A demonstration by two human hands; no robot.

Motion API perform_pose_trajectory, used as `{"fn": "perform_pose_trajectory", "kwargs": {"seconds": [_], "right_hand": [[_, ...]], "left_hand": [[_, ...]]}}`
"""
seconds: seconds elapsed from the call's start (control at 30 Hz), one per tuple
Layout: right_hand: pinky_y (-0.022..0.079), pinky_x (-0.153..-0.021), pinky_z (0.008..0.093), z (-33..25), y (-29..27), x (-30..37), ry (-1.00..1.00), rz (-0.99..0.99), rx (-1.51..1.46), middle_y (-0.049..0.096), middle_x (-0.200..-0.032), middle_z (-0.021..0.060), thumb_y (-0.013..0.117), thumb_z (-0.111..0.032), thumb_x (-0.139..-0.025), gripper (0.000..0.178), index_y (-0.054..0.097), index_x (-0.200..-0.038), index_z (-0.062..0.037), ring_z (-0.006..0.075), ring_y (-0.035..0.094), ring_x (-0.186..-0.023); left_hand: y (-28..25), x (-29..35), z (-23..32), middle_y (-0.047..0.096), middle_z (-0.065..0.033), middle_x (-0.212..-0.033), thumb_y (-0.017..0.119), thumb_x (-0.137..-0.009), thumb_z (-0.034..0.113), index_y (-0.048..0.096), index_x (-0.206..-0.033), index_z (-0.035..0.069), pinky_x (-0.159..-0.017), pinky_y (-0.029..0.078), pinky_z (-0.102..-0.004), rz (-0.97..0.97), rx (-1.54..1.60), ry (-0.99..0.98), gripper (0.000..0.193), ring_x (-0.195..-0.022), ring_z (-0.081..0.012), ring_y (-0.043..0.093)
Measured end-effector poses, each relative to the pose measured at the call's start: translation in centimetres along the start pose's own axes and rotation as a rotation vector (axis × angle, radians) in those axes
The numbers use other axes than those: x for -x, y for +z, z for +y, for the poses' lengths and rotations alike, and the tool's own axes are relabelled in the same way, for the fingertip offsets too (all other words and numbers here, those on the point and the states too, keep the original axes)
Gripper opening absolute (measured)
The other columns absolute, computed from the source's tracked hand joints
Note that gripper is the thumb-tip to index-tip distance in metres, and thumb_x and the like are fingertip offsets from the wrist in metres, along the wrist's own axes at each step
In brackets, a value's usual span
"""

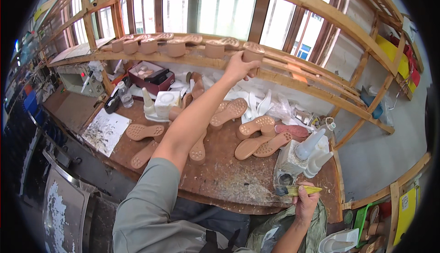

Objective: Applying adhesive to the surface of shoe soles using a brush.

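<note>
My left hand (pixel 242 67) reaches up to the wooden rack, fingers wrapped round the thick heel of a tan shoe sole (pixel 254 48). That sole is at the right end of a row of similar heeled soles (pixel 176 47) on the rack. Low on the right, my right hand (pixel 305 202) grips a brush (pixel 306 190) by its yellow handle. The brush's dark end lies beside a stained white glue pot (pixel 287 178) on the bench. More tan soles (pixel 229 112) lie scattered over the brown bench, some hidden behind my left arm.
White bottles with tapered nozzles (pixel 310 145) stand at the bench's right end. A reddish sole (pixel 292 132) lies near crumpled plastic. Further left are a dark red box (pixel 151 76), a clear bottle (pixel 124 94) and a stained white sheet (pixel 107 130). The rack's wooden rail (pixel 316 99) crosses above the bench.
</note>
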State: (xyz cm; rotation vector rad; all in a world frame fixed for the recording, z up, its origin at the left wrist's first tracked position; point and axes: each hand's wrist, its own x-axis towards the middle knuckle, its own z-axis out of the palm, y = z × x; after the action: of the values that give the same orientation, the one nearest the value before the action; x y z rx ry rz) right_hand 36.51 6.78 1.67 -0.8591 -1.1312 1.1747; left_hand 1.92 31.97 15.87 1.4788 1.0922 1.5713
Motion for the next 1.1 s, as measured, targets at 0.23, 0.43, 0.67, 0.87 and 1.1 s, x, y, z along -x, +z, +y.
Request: {"fn": "perform_pose_trajectory", "kwargs": {"seconds": [0.23,0.43,0.67,0.87,1.1], "right_hand": [[0.036,-0.041,0.0203,0.3,-2.4,0.3,0.011,0.105,0.008,0.055,-0.061,0.0052,0.063,-0.012,-0.086,0.02,0.056,-0.096,0.0031,0.0092,0.046,-0.043],[0.035,-0.04,0.0195,1.9,-2.1,-0.6,0.066,0.139,0.003,0.055,-0.061,0.0046,0.062,-0.012,-0.086,0.019,0.057,-0.096,0.0031,0.0088,0.046,-0.042],[0.036,-0.041,0.0194,3.4,-1.0,-1.3,0.096,0.071,0.012,0.055,-0.061,0.0049,0.062,-0.012,-0.086,0.019,0.057,-0.096,0.0032,0.009,0.047,-0.043],[0.037,-0.039,0.0203,3.3,-1.3,-1.1,0.103,0.109,0.033,0.055,-0.06,0.0055,0.06,-0.011,-0.087,0.019,0.055,-0.098,0.0037,0.0094,0.047,-0.042],[0.036,-0.038,0.0203,3.3,-1.3,-1.1,0.094,0.122,0.045,0.055,-0.059,0.0062,0.06,-0.011,-0.087,0.019,0.055,-0.097,0.0044,0.0095,0.046,-0.041]], "left_hand": [[-2.5,7.4,-3.5,0.065,-0.013,-0.103,0.063,-0.084,0.02,0.048,-0.122,-0.006,-0.058,0.051,-0.0252,0.044,-0.317,0.241,0.048,-0.068,-0.0142,0.064],[-12.1,6.0,-18.7,0.065,-0.0228,-0.097,0.063,-0.078,0.036,0.062,-0.102,-0.006,-0.076,0.05,-0.0381,-0.109,-1.115,-0.167,0.049,-0.085,-0.035,0.064],[-7.1,7.3,-19.3,0.063,-0.0239,-0.095,0.063,-0.075,0.036,0.066,-0.092,-0.002,-0.081,0.047,-0.0419,-0.272,-1.05,-0.362,0.042,-0.094,-0.0339,0.06],[-6.6,8.9,-20.1,0.055,-0.025,-0.108,0.063,-0.079,0.036,0.056,-0.109,-0.002,-0.085,0.043,-0.0444,0.229,-1.178,0.226,0.049,-0.102,-0.0353,0.053],[-13.1,2.8,-18.3,0.06,-0.0227,-0.108,0.065,-0.074,0.027,0.049,-0.119,0.001,-0.084,0.047,-0.0471,0.186,-1.2,-0.419,0.055,-0.099,-0.0371,0.059]]}}
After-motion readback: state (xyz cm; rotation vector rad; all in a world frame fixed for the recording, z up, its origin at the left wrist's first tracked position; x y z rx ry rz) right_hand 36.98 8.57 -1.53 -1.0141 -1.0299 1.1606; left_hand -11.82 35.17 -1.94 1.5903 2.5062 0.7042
